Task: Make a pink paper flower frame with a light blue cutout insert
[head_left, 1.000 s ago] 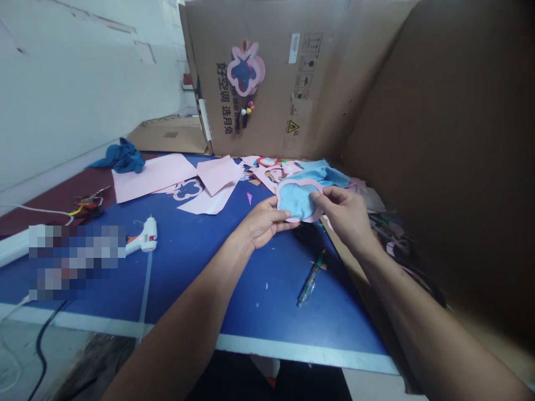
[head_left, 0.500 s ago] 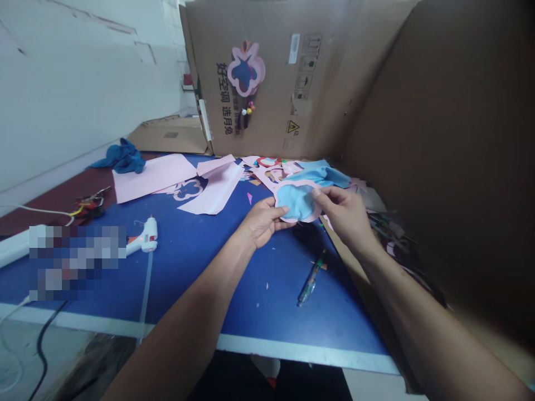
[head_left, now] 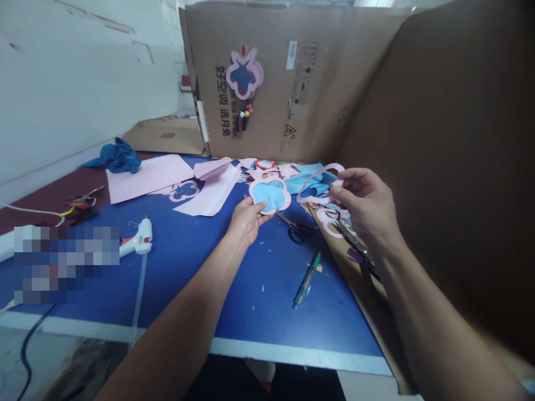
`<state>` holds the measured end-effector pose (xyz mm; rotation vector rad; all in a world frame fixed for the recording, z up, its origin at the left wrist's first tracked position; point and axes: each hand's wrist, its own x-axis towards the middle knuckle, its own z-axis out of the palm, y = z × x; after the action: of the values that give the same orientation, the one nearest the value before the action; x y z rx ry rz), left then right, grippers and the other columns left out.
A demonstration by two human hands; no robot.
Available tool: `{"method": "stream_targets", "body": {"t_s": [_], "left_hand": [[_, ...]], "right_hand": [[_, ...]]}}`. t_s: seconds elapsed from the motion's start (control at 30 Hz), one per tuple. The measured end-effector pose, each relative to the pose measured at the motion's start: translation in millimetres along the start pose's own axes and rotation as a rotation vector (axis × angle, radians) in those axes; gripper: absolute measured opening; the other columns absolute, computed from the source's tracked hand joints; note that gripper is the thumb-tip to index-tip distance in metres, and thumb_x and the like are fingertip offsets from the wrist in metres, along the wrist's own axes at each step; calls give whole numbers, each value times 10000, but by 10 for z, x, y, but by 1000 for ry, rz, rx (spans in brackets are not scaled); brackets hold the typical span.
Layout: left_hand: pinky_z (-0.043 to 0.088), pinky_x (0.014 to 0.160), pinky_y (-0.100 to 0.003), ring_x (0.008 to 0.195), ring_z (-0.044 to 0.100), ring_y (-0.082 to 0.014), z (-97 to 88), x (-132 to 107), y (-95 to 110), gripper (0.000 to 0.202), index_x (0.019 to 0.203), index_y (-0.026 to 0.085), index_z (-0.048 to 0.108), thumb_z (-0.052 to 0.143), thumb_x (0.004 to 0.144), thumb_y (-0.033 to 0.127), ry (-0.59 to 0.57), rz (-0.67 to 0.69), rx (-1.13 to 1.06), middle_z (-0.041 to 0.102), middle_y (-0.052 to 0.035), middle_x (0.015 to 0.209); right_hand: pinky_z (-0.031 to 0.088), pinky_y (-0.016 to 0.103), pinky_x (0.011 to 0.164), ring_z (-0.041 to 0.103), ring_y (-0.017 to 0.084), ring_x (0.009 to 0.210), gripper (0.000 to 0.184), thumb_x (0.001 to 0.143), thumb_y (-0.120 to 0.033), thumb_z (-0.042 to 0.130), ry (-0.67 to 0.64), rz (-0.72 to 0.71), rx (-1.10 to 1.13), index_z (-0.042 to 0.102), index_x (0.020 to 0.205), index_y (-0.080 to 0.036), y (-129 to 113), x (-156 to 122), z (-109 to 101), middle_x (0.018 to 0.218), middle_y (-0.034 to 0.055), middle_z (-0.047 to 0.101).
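My left hand [head_left: 249,218] grips a flower-shaped piece [head_left: 270,195] by its lower edge; it has a pink paper border with light blue fabric inside. To the right, my right hand [head_left: 363,195] pinches a thin pink paper frame [head_left: 307,191] with an open middle, apart from the blue-filled piece. Light blue cloth [head_left: 305,184] lies behind the frame and shows through it. Black-handled scissors [head_left: 297,231] rest on the table just below the left-hand piece. Another pink cut-out frame [head_left: 328,225] lies beneath my right hand, beside larger metal-bladed scissors [head_left: 355,245].
A pen [head_left: 307,281] lies on the blue table [head_left: 251,328]. At left are a white glue gun [head_left: 142,238], pink paper sheets [head_left: 213,192] and dark blue cloth [head_left: 119,156]. Cardboard walls [head_left: 267,128] stand behind and at right, one bearing a hanging pink flower ornament [head_left: 256,78].
Both hands were at one blue-filled piece. Now my right hand has moved right with a pink frame, while my left hand has shifted slightly left with the piece, uncovering scissors on the table.
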<state>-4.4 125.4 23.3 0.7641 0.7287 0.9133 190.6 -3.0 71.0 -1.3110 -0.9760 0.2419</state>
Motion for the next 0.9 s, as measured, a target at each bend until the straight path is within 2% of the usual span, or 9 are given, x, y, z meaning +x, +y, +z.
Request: {"method": "stream_targets", "body": {"t_s": [0.17, 0.37, 0.63, 0.77, 0.9], "left_hand": [[623, 948, -445, 790, 765, -192, 17, -8, -92, 182, 931, 142, 750, 677, 854, -6, -34, -22, 17, 811, -111, 971], [626, 938, -431, 806, 756, -195, 42, -27, -134, 176, 937, 141, 750, 694, 850, -2, -76, -12, 19, 808, -101, 962], [622, 867, -391, 786, 748, -191, 57, -56, -99, 161, 953, 144, 744, 697, 862, 21, -128, 1, 0, 799, -94, 930], [601, 791, -338, 736, 724, -168, 71, -66, -79, 154, 966, 148, 748, 688, 881, 34, -140, 8, -18, 789, -71, 883], [595, 790, -326, 743, 725, -165, 73, -72, -67, 137, 952, 154, 752, 706, 876, 50, -143, 6, -22, 792, -65, 873]], "right_hand": [[601, 335, 646, 678, 194, 736, 460, 765, -367, 916, -142, -27, 118, 683, 1158, -314, 53, 4, 22, 909, -2, 697], [575, 303, 609, 666, 166, 675, 584, 749, -353, 964, -268, 44, 230, 687, 1262, -330, 121, 6, 41, 864, -26, 717], [560, 303, 618, 648, 156, 671, 586, 735, -313, 954, -269, 113, 181, 694, 1258, -269, 116, -34, 97, 829, -25, 703], [558, 309, 614, 675, 168, 672, 547, 733, -287, 936, -236, 143, 111, 700, 1225, -243, 125, -38, 111, 811, -25, 694], [556, 309, 607, 708, 177, 668, 517, 751, -268, 915, -205, 158, 56, 704, 1221, -219, 141, -38, 104, 824, -12, 710]]}}
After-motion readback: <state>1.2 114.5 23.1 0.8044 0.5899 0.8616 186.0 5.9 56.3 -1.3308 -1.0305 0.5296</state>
